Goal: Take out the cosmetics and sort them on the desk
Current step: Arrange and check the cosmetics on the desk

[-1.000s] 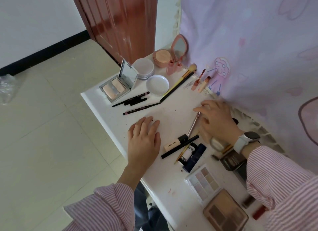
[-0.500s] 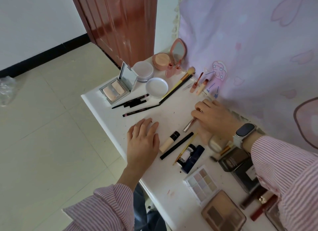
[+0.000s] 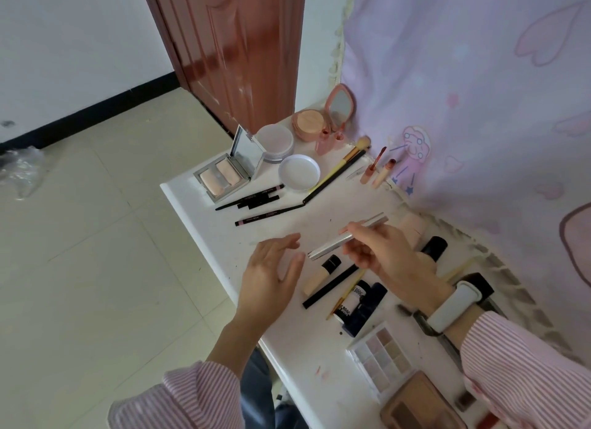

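One slim silver cosmetic tube [image 3: 347, 235] is the thing in hand, held near the centre of the frame, above the white desk [image 3: 204, 224] and tilted so its far end points toward the upper right. The right hand [image 3: 383, 256] pinches it a little past its middle, fingers curled over the barrel and thumb underneath. The left hand [image 3: 271, 275] hovers just left of the tube's near end, palm turned inward, fingers straight and relaxed, holding nothing and apparently not touching the tube.

The tube looks light, rigid and smooth, with a metallic finish that is likely slippery, so a pinch near the middle suits it better than one at the tip. If it has a cap, I cannot see the seam; pulling at an end could separate it.

Below the hands lie a beige concealer tube [image 3: 321, 275], a long black pencil [image 3: 331, 286] and dark blue bottles [image 3: 364, 307]. In the upper middle, black eyeliner pencils [image 3: 256, 199] lie in a row, a likely spot for this slender piece. An open mirrored powder compact [image 3: 224, 175] sits just above them.
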